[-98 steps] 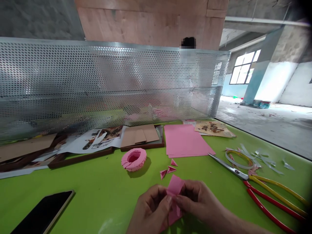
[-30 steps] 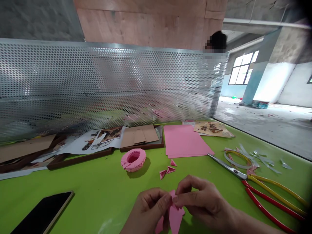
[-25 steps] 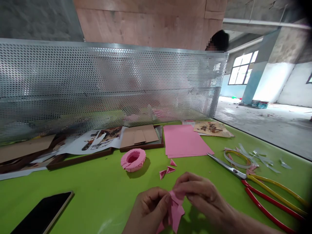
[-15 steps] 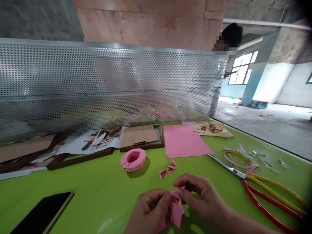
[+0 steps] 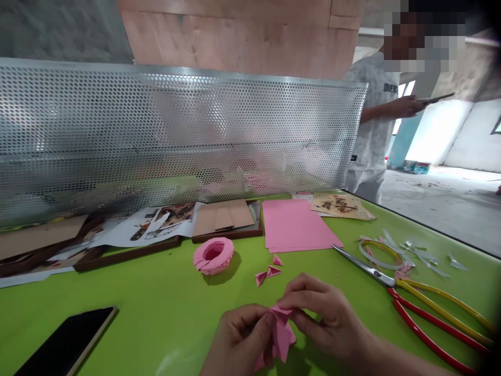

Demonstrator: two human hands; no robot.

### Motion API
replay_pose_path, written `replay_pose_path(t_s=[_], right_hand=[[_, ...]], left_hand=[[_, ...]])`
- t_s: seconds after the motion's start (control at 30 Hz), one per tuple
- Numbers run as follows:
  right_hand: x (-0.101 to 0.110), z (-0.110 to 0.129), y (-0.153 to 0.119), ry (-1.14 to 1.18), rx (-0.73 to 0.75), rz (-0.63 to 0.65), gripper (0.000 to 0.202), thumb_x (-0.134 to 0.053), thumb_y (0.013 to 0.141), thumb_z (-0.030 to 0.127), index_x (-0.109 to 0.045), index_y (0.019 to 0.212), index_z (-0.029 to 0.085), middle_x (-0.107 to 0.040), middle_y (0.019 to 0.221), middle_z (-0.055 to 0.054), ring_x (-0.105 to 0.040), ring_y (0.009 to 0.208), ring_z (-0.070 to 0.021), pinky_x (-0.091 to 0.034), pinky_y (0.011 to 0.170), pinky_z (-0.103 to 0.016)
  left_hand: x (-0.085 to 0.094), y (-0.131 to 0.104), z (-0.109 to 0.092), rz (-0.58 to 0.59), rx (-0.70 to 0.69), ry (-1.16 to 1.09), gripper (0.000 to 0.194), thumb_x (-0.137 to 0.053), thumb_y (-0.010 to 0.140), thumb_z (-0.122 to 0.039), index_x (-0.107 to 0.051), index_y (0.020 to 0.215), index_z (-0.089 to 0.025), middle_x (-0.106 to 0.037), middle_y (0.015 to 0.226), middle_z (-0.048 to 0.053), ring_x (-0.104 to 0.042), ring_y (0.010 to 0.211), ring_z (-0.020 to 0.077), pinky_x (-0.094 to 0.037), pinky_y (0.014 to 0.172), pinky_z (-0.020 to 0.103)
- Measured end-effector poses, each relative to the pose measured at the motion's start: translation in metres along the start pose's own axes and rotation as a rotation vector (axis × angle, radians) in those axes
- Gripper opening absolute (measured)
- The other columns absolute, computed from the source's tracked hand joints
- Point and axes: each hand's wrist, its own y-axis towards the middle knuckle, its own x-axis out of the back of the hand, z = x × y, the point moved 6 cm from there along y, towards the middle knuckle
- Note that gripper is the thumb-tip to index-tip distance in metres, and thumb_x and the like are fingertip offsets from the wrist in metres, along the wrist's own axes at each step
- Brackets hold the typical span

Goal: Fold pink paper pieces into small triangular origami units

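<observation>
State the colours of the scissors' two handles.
The scissors have one yellow handle and one red handle, seen best in the head view.

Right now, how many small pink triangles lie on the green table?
3: the far triangle nearest the pink sheets, the middle triangle just nearer, and the left triangle beside that. Others may be hidden.

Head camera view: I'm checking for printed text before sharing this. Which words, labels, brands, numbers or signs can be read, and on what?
No text can be read with certainty.
Co-worker's shirt: dark lettering, too blurred to read.
Tan printed sheet: any print is too small to read.
Held pink paper: none seen.
Phone: dark screen, none seen.
</observation>
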Motion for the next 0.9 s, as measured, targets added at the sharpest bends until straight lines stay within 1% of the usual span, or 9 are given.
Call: replay_pose_path(t_s=[0.13,0.3,0.4,0.53,0.7,0.77,0.83,0.9], right_hand=[[0.002,0.005,-0.001,-0.01,0.054,0.006,0.024,-0.055,0.08,0.013,-0.066,0.098,0.024,-0.06,0.079,-0.004,-0.059,0.066,-0.0134,-0.046,0.057,-0.022],[0.003,0.015,0.0,-0.098,0.166,0.068,0.023,-0.051,0.084,0.017,-0.064,0.101,0.026,-0.062,0.079,-0.005,-0.057,0.068,-0.0144,-0.044,0.06,-0.025],[0.004,0.015,-0.002,-0.151,0.223,0.101,0.025,-0.05,0.085,0.017,-0.061,0.105,0.027,-0.062,0.081,-0.005,-0.057,0.07,-0.0155,-0.043,0.061,-0.027],[0.002,0.01,-0.007,-0.227,0.309,0.187,0.032,-0.049,0.085,0.017,-0.054,0.115,0.028,-0.063,0.09,-0.006,-0.057,0.075,-0.0173,-0.043,0.066,-0.03],[0.003,0.009,-0.008,-0.359,0.38,0.173,0.032,-0.05,0.086,0.019,-0.053,0.117,0.027,-0.065,0.089,-0.005,-0.057,0.075,-0.0172,-0.043,0.067,-0.03],[0.002,0.012,-0.008,-0.389,0.39,0.173,0.033,-0.051,0.086,0.018,-0.053,0.117,0.027,-0.065,0.088,-0.004,-0.057,0.074,-0.0164,-0.043,0.068,-0.029],[0.001,0.013,-0.007,-0.405,0.379,0.179,0.033,-0.052,0.085,0.017,-0.054,0.116,0.028,-0.065,0.088,-0.004,-0.056,0.075,-0.016,-0.043,0.069,-0.029],[0.001,0.013,-0.007,-0.394,0.35,0.177,0.032,-0.052,0.085,0.016,-0.055,0.115,0.029,-0.065,0.089,-0.003,-0.056,0.077,-0.0163,-0.043,0.07,-0.03]], left_hand=[[0.0,-0.002,-0.002,0.016,-0.009,0.019,0.032,-0.068,0.064,-0.041,-0.07,0.057,-0.01,-0.053,0.043,-0.002,-0.039,0.04,0.0069,-0.027,0.042,0.018],[0.001,-0.004,-0.005,0.039,-0.027,-0.039,0.031,-0.069,0.064,-0.04,-0.068,0.052,-0.011,-0.053,0.042,-0.003,-0.038,0.039,0.006,-0.027,0.041,0.018],[0.001,-0.004,-0.005,0.052,-0.028,-0.087,0.03,-0.07,0.064,-0.039,-0.069,0.053,-0.012,-0.054,0.042,-0.002,-0.039,0.039,0.006,-0.028,0.041,0.018],[0.002,-0.003,0.001,0.024,0.028,-0.205,0.027,-0.074,0.058,-0.039,-0.069,0.055,-0.013,-0.057,0.044,-0.002,-0.044,0.041,0.0068,-0.031,0.041,0.018],[0.004,-0.004,0.008,-0.068,0.059,-0.325,0.029,-0.079,0.05,-0.04,-0.069,0.06,-0.015,-0.063,0.048,-0.001,-0.05,0.042,0.0089,-0.038,0.043,0.019],[0.004,-0.004,0.008,-0.051,0.063,-0.308,0.03,-0.078,0.052,-0.041,-0.068,0.058,-0.014,-0.06,0.047,-0.002,-0.048,0.042,0.008,-0.037,0.044,0.019],[0.002,-0.002,0.005,0.012,0.042,-0.238,0.033,-0.073,0.058,-0.044,-0.067,0.053,-0.012,-0.054,0.042,-0.003,-0.042,0.039,0.0054,-0.032,0.041,0.017],[0.001,-0.001,0.001,0.047,0.0,-0.155,0.038,-0.068,0.062,-0.047,-0.066,0.05,-0.011,-0.051,0.04,-0.004,-0.037,0.036,0.0042,-0.027,0.038,0.016]])
